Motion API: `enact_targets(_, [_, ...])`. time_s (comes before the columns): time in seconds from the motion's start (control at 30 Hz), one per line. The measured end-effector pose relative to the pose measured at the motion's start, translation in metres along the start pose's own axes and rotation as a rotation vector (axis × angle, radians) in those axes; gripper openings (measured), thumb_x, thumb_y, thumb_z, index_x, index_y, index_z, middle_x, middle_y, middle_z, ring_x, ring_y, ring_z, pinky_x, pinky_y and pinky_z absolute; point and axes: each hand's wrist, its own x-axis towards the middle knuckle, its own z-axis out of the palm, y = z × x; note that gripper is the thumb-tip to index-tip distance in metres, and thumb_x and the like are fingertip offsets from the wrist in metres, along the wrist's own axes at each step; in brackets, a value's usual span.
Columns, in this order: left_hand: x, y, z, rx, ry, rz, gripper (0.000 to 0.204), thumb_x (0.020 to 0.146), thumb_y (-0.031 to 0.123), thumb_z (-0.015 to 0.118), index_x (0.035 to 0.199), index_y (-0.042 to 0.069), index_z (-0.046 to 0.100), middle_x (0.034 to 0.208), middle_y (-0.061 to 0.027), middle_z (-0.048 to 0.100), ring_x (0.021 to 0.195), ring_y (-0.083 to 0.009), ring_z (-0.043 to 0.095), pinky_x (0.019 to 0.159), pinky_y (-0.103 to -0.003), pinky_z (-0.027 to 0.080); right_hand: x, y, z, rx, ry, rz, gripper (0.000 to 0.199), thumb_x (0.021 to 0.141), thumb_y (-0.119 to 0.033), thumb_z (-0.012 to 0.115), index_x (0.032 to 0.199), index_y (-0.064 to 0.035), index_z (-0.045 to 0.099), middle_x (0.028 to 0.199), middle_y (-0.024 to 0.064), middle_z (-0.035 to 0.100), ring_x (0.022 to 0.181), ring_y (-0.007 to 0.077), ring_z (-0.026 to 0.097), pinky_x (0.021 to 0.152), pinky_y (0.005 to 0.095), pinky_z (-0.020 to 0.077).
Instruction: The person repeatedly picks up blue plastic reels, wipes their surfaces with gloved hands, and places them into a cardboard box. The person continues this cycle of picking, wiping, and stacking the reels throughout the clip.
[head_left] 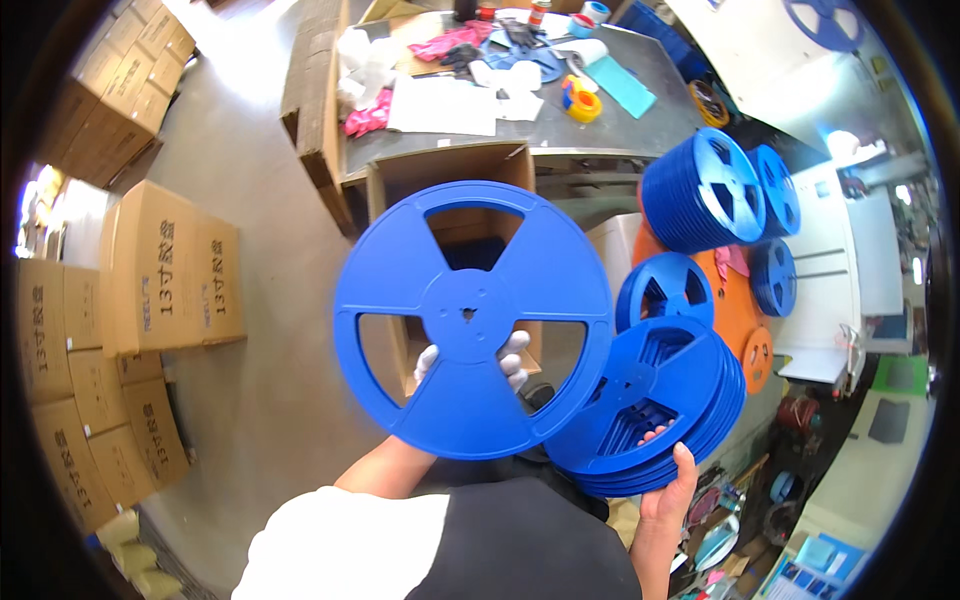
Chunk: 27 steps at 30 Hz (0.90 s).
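A blue plastic reel (475, 390) with three wide windows faces me in the middle, held up in front of my body. My left hand (514, 358), in a white glove, grips it from behind; its fingers show through the lower windows, and the palm is hidden. To the right, a leaning stack of blue reels (655, 370) sits close to my body. My bare right hand (668, 492) is closed on the stack's near edge, fingertips showing through a window. Behind the held reel stands an open cardboard box (450, 168) with something dark inside.
Taller stacks of blue reels (680, 195) stand on an orange surface (735, 300) at right. Beyond the box, a grey worktable (370, 145) carries tape rolls (582, 103), paper (440, 105) and pink cloth (450, 42). Sealed cartons (175, 270) are piled at left.
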Motion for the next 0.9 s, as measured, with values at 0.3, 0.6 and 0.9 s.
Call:
enact_targets(0.3, [0.003,0.018,-0.009,-0.235,-0.072,0.026,0.088,0.091,0.041,0.068,0.154,0.002,0.022,0.147,-0.0208,0.046,0.138,-0.0369,0.044,0.114,-0.048,0.040,0.009,0.007,-0.027,0.150,0.038,-0.007,0.043,0.088,-0.017,0.061,0.127,-0.0008,0.057,0.110,0.0139,0.068,0.100,0.0273,0.066,0.092,0.0405,0.0535])
enact_targets(0.6, [-0.023,0.088,-0.066,0.271,0.396,0.259,0.061,0.094,0.025,0.061,0.145,-0.003,0.044,0.132,-0.0232,0.060,0.108,-0.0338,0.066,0.096,-0.043,0.055,0.010,0.007,-0.030,0.133,-0.072,0.016,0.046,0.088,-0.020,0.061,0.129,-0.0008,0.055,0.108,0.0114,0.067,0.100,0.0250,0.064,0.091,0.0388,0.0512])
enact_targets(0.9, [-0.012,0.151,-0.203,0.970,1.316,0.488,0.057,0.094,0.046,0.060,0.142,0.017,0.051,0.117,-0.0027,0.064,0.103,-0.0198,0.056,0.096,-0.036,0.043,0.002,0.008,-0.019,0.066,-0.018,-0.014,0.048,0.084,-0.021,0.062,0.126,0.0024,0.055,0.104,0.0152,0.067,0.091,0.0268,0.067,0.083,0.0401,0.0565])
